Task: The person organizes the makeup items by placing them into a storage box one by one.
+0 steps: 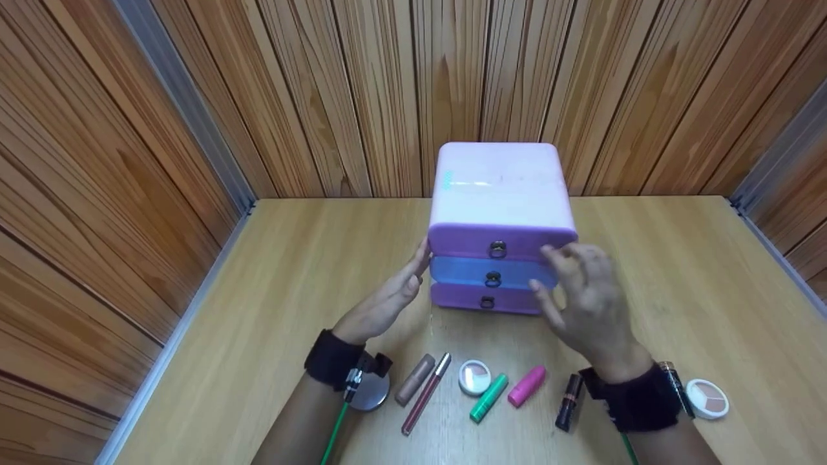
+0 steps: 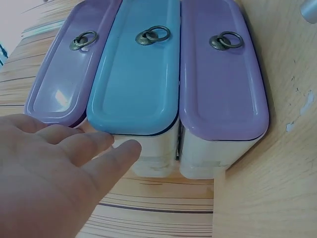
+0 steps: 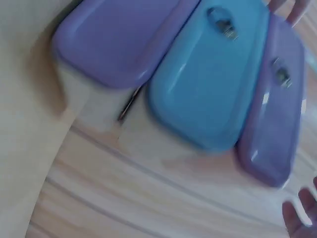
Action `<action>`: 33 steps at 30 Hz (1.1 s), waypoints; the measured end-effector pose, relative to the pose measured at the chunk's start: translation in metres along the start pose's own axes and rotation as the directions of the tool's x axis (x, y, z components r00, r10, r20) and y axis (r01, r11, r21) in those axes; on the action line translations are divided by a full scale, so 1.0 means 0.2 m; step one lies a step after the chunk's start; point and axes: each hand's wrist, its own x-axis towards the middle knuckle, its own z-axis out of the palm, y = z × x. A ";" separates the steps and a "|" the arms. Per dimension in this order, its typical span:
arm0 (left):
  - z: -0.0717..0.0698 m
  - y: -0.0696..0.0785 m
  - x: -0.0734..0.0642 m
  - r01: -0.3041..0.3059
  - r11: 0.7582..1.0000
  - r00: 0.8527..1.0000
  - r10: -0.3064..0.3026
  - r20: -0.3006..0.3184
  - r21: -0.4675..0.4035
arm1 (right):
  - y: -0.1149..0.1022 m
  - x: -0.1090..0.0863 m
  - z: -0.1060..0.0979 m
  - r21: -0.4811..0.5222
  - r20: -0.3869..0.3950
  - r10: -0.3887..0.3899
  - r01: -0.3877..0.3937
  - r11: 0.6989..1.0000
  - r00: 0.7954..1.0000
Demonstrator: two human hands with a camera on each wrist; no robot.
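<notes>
A small drawer box (image 1: 504, 187) with a pale pink top stands on the table, its front toward me. It has a purple top drawer (image 1: 462, 241), a blue middle drawer (image 1: 455, 271) and a purple bottom drawer (image 1: 455, 296), each with a ring pull. My left hand (image 1: 386, 298) lies along the box's left side, fingers extended, fingertips right at its edge. At the front right corner is my right hand (image 1: 591, 307), fingers loosely bent and spread, holding nothing. In the left wrist view, white sides show behind the blue drawer front (image 2: 136, 84) and bottom drawer front (image 2: 223, 84).
In front of the box lie a green tube (image 1: 489, 398), a pink tube (image 1: 526, 386), a round palette (image 1: 475, 378), a slim dark-red tube (image 1: 426, 394), a taupe tube (image 1: 415, 380) and a black tube (image 1: 568, 402). Another round palette (image 1: 707, 398) sits at right. Wood-panel walls surround the table.
</notes>
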 end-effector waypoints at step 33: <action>0.04 -0.02 0.02 0.025 0.984 1.000 -0.026 0.001 0.176 | -0.27 0.05 -0.18 0.017 0.379 -0.113 0.115 0.993 0.918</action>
